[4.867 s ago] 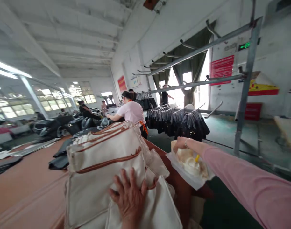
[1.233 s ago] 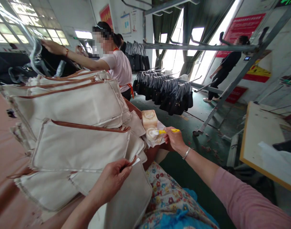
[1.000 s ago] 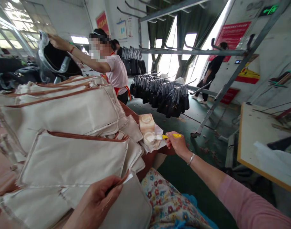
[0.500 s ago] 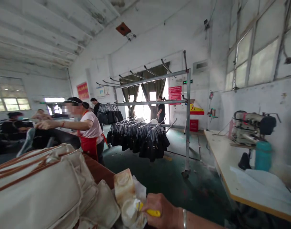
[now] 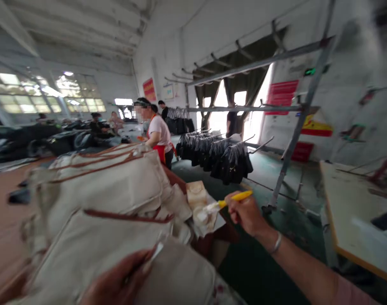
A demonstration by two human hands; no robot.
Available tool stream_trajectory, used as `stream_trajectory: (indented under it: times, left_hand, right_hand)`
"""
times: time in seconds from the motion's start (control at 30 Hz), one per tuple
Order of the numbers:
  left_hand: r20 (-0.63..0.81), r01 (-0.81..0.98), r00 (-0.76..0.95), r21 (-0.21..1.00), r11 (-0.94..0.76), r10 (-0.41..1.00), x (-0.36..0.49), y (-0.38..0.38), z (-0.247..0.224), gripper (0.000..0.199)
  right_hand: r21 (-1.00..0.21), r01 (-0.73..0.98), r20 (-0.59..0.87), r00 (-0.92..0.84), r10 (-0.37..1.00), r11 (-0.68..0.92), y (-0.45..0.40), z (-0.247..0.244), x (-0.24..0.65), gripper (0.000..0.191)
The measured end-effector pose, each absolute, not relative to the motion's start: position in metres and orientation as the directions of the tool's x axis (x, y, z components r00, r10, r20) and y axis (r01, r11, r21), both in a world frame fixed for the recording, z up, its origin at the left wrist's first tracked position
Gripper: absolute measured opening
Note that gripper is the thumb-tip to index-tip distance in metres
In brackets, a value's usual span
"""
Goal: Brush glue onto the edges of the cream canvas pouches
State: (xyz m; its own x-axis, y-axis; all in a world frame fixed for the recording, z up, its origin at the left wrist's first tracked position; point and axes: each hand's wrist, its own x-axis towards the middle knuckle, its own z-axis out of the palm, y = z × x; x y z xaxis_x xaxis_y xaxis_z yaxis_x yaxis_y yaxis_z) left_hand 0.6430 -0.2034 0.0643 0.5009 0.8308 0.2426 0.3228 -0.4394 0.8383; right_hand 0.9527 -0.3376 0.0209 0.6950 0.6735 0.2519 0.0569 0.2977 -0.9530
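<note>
R hand (image 5: 248, 214) w/ brush (image 5: 223, 203), cream pouches (image 5: 107, 188)

Matt cream cloth pouches (image 5: 107, 186), glossy yellow plastic brush handle (image 5: 241, 196), dull grey metal rack (image 5: 288, 156), smooth pale tabletop (image 5: 355, 203)

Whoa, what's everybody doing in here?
Someone's right hand holds a yellow brush, with its white tip at a messy pale tub. The left hand is blurry, but it seems to pinch the edge of a cream cloth piece. A big pile of cream pouches sits in front. Past the pile, a person in a red apron stands near black bags hanging on a rack.
</note>
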Motion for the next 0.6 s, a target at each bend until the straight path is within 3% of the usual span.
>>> stream_trajectory:
  times: [0.1,0.23,0.47,0.6]
  left_hand:
    - [0.071,0.310,0.551,0.908,-0.283,0.831,0.625,-0.223,0.064,0.042]
    - [0.048,0.237,0.582,0.945,-0.226,0.812,0.633,-0.230,0.071,0.035]
    - [0.164,0.201,0.612,0.914,-0.353,0.774,0.635,-0.239,0.072,0.023]
    - [0.206,0.188,0.681,0.878,-0.440,0.703,0.631,-0.241,0.071,0.021]
  right_hand:
    - [-0.883,-0.088,0.290,0.669,0.684,0.461,-0.342,0.070,0.930,0.029]
    - [-0.859,-0.099,0.361,0.576,0.734,0.501,-0.353,0.107,0.896,0.022]
    - [-0.885,0.074,0.447,0.411,0.795,0.460,-0.344,0.104,0.857,0.022]
    - [-0.862,0.270,0.504,0.372,0.779,0.428,-0.331,0.100,0.860,0.024]
